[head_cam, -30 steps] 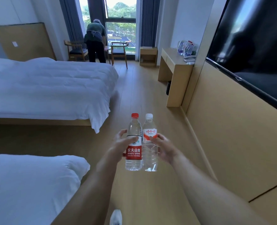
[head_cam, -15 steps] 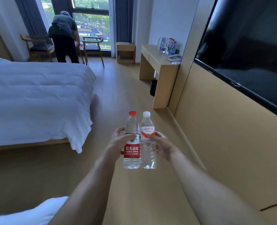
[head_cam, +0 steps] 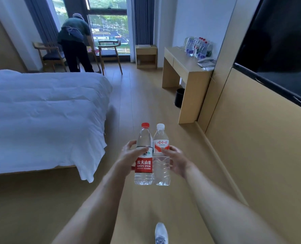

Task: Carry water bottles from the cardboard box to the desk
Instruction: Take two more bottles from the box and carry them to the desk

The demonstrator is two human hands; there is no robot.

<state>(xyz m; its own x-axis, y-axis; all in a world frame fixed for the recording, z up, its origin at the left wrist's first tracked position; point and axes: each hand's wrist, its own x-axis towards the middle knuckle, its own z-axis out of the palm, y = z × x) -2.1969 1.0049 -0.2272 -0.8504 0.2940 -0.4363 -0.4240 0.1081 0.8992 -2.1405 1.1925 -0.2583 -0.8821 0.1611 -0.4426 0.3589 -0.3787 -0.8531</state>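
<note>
Standing side by side and touching, two clear plastic water bottles are held up in the air over the light wooden floor (head_cam: 142,95) — the clear bottle with the red cap and red label (head_cam: 144,155) on the left, the clear bottle with the white cap and white-and-red label (head_cam: 161,155) on the right. The left hand (head_cam: 131,155) wraps its fingers and thumb around the red-label bottle. The right hand (head_cam: 177,160) grips the white-cap bottle from its other side. Both bottles are upright. Down near the bottom edge, the tip of a white shoe (head_cam: 161,232) shows on the floor. Ahead on the right stands the light wooden desk (head_cam: 186,67) against the wall, well apart from the hands. A bunch of clear bottles (head_cam: 198,46) already stands at its far end, and a white telephone (head_cam: 206,62) lies just beside them. A small black bin (head_cam: 179,97) sits under the desk. A big black TV screen (head_cam: 278,50) hangs on the right wall. On the left is a bed with a white blanket (head_cam: 44,110). Far off by the window (head_cam: 109,27), a person in dark clothes (head_cam: 74,43) bends over between two wooden chairs (head_cam: 111,53) — their hands are too small to make out.
</note>
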